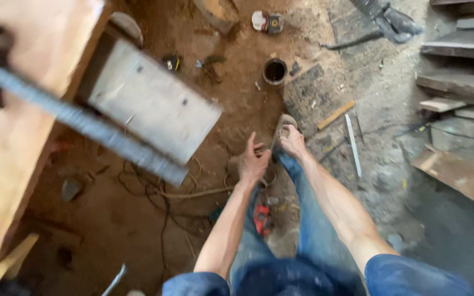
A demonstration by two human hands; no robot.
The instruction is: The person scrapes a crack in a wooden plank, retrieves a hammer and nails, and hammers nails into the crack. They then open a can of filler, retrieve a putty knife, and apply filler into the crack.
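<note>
A large plywood sheet (12, 126) fills the left edge, with a blurred metal bar (83, 123) crossing in front of it and a pale rectangular board (152, 101) lying on the dirt floor (138, 230) just beside it. Stone steps (462, 82) climb on the right.

Lower down, both bare arms reach toward a raised foot in a worn shoe (284, 125). The right hand (293, 141) rests on the shoe at the ankle, fingers closed around its top edge. The left hand (253, 160) hovers just beside it, fingers spread wide and empty. The shoe looks soft and light, likely to bend rather than slip, and its heel or collar seems the natural place to grip it.

Smaller things lie scattered about: a round dark can (275, 71), a thin wooden stick (336, 115), loose cords (160, 192), and a red tool (261, 218) between the legs, partly hidden by the left arm. Motion blur makes the items near the top hard to identify; one may be a tape measure (267, 22).
</note>
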